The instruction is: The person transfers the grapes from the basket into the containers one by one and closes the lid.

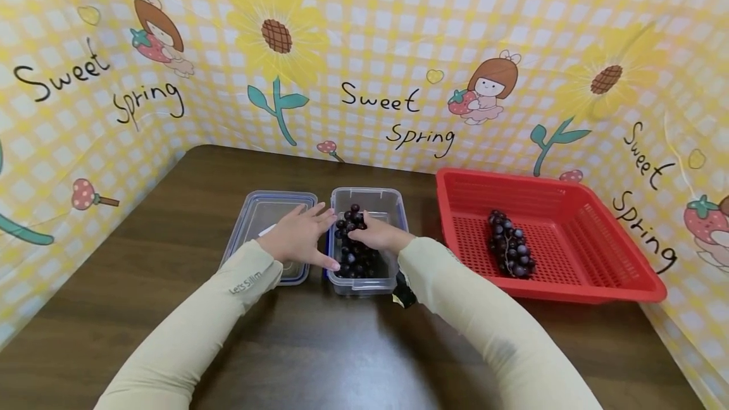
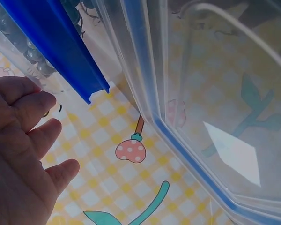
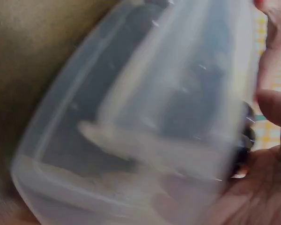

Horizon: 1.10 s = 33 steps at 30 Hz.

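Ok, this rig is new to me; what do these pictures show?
No machine here: someone works bare-handed. The wide picture is from a head camera; the others are from a camera on each wrist. On the brown table, a clear plastic box holds dark grapes, with what looks like a lid to its left and a red basket holding another grape bunch to its right. The left hand holds nothing, fingers spread; the right hand is at the grapes, its grip unclear.

Pretty blurry, but a clear tub (image 3: 145,122) fills most of the frame. Some dark grapes (image 3: 244,145) show by its right edge, next to the right hand (image 3: 260,187) at lower right. Brown bench (image 3: 33,51) upper left, yellow checked cloth (image 3: 270,133) far right.
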Each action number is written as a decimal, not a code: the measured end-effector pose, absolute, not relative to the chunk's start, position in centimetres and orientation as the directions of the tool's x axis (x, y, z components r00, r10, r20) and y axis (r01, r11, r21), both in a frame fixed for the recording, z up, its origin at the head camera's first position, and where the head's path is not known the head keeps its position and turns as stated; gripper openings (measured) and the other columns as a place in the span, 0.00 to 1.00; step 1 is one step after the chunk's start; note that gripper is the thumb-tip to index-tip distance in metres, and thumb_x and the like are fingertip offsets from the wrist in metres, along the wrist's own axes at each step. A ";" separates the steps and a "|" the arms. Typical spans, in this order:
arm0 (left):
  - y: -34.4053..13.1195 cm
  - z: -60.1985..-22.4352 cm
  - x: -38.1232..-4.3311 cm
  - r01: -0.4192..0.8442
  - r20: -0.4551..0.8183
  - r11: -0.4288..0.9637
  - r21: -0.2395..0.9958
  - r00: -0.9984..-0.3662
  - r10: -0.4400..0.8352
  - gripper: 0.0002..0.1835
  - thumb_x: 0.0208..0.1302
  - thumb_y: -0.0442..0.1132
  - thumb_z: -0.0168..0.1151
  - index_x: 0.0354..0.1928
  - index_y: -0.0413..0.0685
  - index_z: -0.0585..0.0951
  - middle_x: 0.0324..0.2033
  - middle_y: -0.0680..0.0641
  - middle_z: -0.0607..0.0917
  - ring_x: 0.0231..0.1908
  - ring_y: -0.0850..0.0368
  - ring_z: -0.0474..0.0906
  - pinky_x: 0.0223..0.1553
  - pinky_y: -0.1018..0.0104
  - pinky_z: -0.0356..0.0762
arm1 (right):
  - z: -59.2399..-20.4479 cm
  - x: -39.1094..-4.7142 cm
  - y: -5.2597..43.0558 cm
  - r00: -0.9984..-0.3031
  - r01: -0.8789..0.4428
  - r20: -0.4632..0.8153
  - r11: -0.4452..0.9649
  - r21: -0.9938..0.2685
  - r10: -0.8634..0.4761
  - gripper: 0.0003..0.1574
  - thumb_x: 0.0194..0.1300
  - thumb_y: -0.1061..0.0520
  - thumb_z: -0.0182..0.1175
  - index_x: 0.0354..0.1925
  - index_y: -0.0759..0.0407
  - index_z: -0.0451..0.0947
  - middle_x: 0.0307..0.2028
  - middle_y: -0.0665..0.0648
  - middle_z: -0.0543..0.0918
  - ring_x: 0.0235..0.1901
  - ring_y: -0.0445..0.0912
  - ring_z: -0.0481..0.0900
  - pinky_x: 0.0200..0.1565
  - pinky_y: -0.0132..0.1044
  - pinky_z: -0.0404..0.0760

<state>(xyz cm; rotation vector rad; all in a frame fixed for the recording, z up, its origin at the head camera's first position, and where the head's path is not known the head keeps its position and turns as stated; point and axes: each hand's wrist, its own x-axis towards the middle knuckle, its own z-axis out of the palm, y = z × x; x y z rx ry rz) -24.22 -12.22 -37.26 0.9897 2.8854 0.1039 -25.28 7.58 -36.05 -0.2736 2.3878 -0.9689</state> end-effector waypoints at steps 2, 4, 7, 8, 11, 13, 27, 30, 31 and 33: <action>-12.2 -37.0 -24.3 0.605 -0.067 0.790 0.096 -0.788 0.612 0.56 0.49 0.73 0.60 0.69 0.36 0.64 0.69 0.39 0.63 0.70 0.40 0.51 0.67 0.38 0.46 | -35.1 -25.5 7.8 -0.837 -0.009 -0.408 0.753 -0.658 -0.366 0.39 0.71 0.51 0.50 0.73 0.64 0.52 0.69 0.65 0.62 0.62 0.54 0.67 0.63 0.46 0.65; -12.2 -36.9 -24.4 0.607 -0.073 0.788 0.102 -0.786 0.614 0.56 0.49 0.73 0.61 0.69 0.36 0.64 0.69 0.39 0.63 0.70 0.40 0.52 0.67 0.38 0.47 | -34.3 -25.8 8.1 -0.840 -0.007 -0.430 0.797 -0.603 -0.332 0.36 0.69 0.51 0.52 0.71 0.61 0.58 0.58 0.63 0.75 0.44 0.49 0.77 0.50 0.43 0.76; -12.1 -37.0 -24.4 0.602 -0.077 0.791 0.110 -0.788 0.611 0.56 0.49 0.73 0.61 0.69 0.36 0.64 0.69 0.39 0.62 0.71 0.40 0.51 0.67 0.38 0.46 | -33.1 -26.0 8.7 -0.837 0.013 -0.470 0.848 -0.529 -0.280 0.38 0.68 0.48 0.55 0.71 0.58 0.59 0.56 0.58 0.76 0.30 0.44 0.74 0.37 0.43 0.79; -12.1 -37.1 -24.4 0.602 -0.077 0.791 0.111 -0.788 0.610 0.56 0.49 0.73 0.61 0.69 0.36 0.64 0.69 0.39 0.61 0.71 0.40 0.50 0.67 0.38 0.46 | -32.7 -26.0 8.9 -0.835 0.016 -0.478 0.856 -0.517 -0.273 0.40 0.67 0.47 0.56 0.72 0.58 0.59 0.56 0.58 0.76 0.28 0.45 0.75 0.36 0.44 0.80; -12.3 -37.2 -24.5 0.601 -0.079 0.792 0.108 -0.789 0.610 0.56 0.49 0.73 0.60 0.69 0.36 0.63 0.70 0.39 0.60 0.71 0.40 0.50 0.66 0.37 0.47 | -31.8 -26.2 9.4 -0.817 0.010 -0.492 0.846 -0.534 -0.301 0.42 0.66 0.47 0.58 0.73 0.56 0.56 0.66 0.59 0.67 0.39 0.52 0.81 0.41 0.51 0.82; -12.4 -37.2 -24.4 0.603 -0.081 0.790 0.108 -0.787 0.612 0.56 0.50 0.73 0.59 0.70 0.36 0.62 0.70 0.39 0.60 0.71 0.40 0.50 0.66 0.36 0.47 | -31.5 -26.3 9.8 -0.797 0.021 -0.505 0.822 -0.569 -0.330 0.44 0.66 0.48 0.59 0.73 0.55 0.55 0.69 0.60 0.63 0.47 0.57 0.80 0.42 0.52 0.81; -12.2 -36.9 -24.3 0.599 -0.093 0.790 0.132 -0.785 0.612 0.56 0.50 0.71 0.60 0.70 0.36 0.61 0.70 0.38 0.58 0.70 0.40 0.51 0.66 0.37 0.47 | -28.3 -27.1 15.1 -0.715 -0.041 -0.547 0.808 -0.588 -0.435 0.43 0.65 0.47 0.59 0.73 0.52 0.56 0.66 0.65 0.66 0.52 0.58 0.78 0.40 0.47 0.83; -12.2 -36.9 -24.3 0.603 -0.094 0.787 0.131 -0.783 0.615 0.56 0.50 0.71 0.60 0.70 0.36 0.61 0.70 0.38 0.58 0.70 0.40 0.51 0.66 0.38 0.47 | -27.8 -27.4 16.4 -0.725 -0.016 -0.540 0.795 -0.607 -0.427 0.42 0.64 0.48 0.60 0.72 0.52 0.58 0.64 0.65 0.68 0.51 0.57 0.79 0.40 0.47 0.84; -12.2 -36.9 -24.3 0.607 -0.091 0.785 0.127 -0.781 0.618 0.56 0.50 0.72 0.60 0.70 0.35 0.62 0.70 0.38 0.58 0.70 0.39 0.52 0.66 0.37 0.47 | -27.7 -27.5 16.9 -0.731 -0.012 -0.536 0.793 -0.609 -0.423 0.42 0.65 0.49 0.60 0.72 0.52 0.58 0.63 0.65 0.69 0.50 0.57 0.79 0.39 0.46 0.84; -12.3 -36.9 -24.2 0.607 -0.090 0.784 0.129 -0.780 0.619 0.56 0.51 0.71 0.60 0.70 0.36 0.62 0.70 0.38 0.59 0.70 0.39 0.52 0.66 0.38 0.47 | -27.5 -27.6 17.7 -0.744 0.002 -0.531 0.792 -0.610 -0.406 0.40 0.65 0.50 0.60 0.72 0.52 0.60 0.62 0.65 0.69 0.49 0.56 0.79 0.39 0.45 0.84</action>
